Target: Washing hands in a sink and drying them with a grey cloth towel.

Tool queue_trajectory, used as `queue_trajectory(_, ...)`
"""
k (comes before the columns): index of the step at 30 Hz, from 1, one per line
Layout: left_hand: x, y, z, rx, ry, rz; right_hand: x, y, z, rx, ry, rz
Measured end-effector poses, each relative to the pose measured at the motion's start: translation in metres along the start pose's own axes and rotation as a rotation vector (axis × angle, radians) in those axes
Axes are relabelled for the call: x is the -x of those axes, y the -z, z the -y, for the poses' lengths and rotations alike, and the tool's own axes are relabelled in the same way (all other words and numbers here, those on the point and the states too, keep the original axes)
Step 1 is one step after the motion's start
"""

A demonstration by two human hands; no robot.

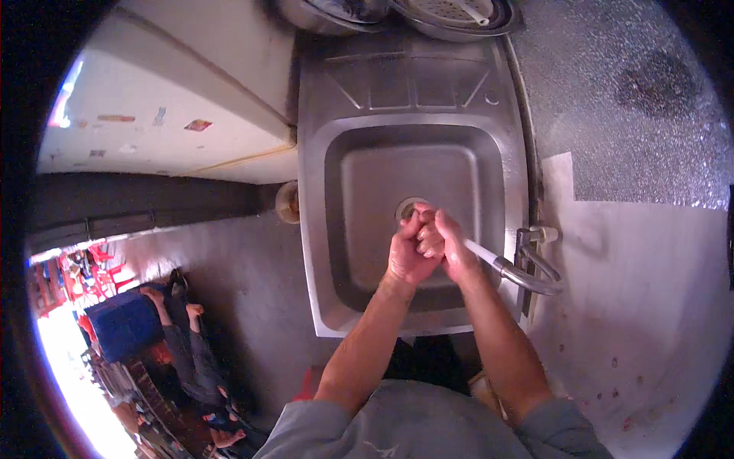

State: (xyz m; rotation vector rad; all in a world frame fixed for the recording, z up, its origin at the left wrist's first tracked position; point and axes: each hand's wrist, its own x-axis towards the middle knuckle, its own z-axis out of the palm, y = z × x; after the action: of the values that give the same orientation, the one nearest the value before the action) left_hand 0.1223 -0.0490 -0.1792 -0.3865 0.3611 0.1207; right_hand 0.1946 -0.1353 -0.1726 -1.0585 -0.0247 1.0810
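Note:
My left hand and my right hand are pressed together over the basin of a stainless steel sink. Their fingers are curled against each other, and the skin shines wet. No object shows between them, though the inner palms are hidden. Just beyond the fingertips is the drain, partly covered by the hands. From the right wall a metal tap reaches over the basin. A pale length runs from its spout towards my right hand; I cannot tell whether it is a nozzle or water.
Metal bowls and a perforated strainer stand beyond the ribbed drainboard. A white cabinet-like panel is at the left. Further left, a person is near a blue box-shaped object. A tiled wall borders the right.

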Motion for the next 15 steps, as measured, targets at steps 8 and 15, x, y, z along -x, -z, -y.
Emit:
queue_trajectory(8,0.012,0.016,0.002,0.054,0.024,0.198,0.017,-0.015,0.011,0.108,-0.014,0.089)
queue_trajectory(15,0.010,0.022,-0.001,0.074,0.109,0.299,0.021,-0.023,0.020,0.274,-0.004,0.100)
